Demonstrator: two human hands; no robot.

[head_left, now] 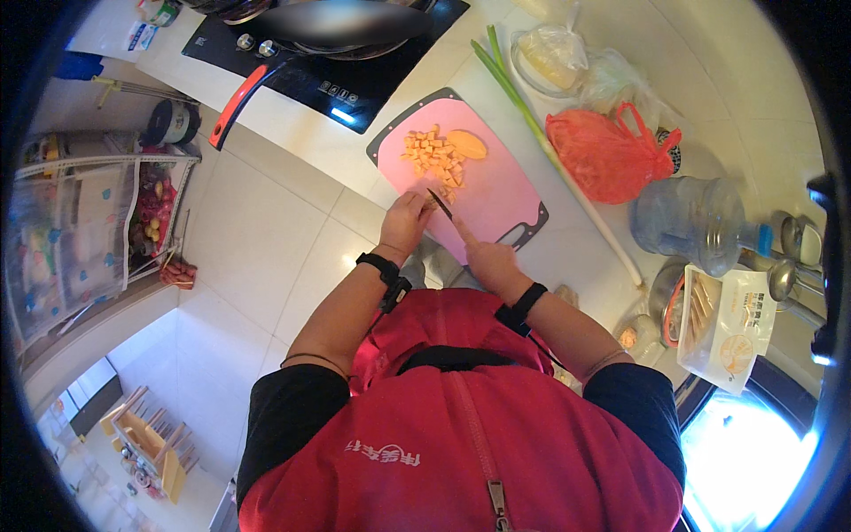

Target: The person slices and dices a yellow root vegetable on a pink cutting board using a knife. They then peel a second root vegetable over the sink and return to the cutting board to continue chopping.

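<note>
I stood at the counter (417, 80) and looked down at a pink board (496, 191). My right hand (490, 262) was closed tight around the knife (441, 205), and its dark blade pointed up and away from me, over the near edge of the board. My left hand (406, 222) was curled, with the fingertips pressed down just beside the blade; I could not see what it held under them. A heap of small orange cubes (434, 160) lay further up the board, and one bigger orange slice (467, 144) lay touching the heap on its right. A long green onion (532, 120) lay beside the board, with a red bag (607, 155) next to it. A black stove (328, 53) sat past the board.
</note>
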